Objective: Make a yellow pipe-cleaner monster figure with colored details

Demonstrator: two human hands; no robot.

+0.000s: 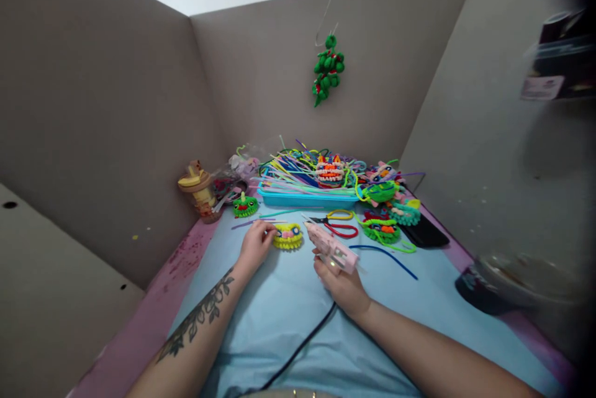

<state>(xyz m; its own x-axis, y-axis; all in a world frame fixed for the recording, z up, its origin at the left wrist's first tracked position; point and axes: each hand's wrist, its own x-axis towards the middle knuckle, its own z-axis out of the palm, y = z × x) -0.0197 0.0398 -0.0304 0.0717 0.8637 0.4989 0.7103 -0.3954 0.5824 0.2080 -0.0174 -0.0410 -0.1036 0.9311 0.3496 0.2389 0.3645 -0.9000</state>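
Note:
My right hand is wrapped round a pink glue gun, its nozzle pointing left and away toward a small yellow pipe-cleaner figure on the light blue mat. My left hand rests on the mat with its fingertips pinching the left side of that yellow figure. The glue gun's dark cord trails back toward me across the mat.
A blue tray heaped with coloured pipe cleaners stands behind. Scissors, several green pipe-cleaner figures, a black case and a yellow-lidded jar surround it. Grey cardboard walls enclose the desk; a green ornament hangs on the back wall.

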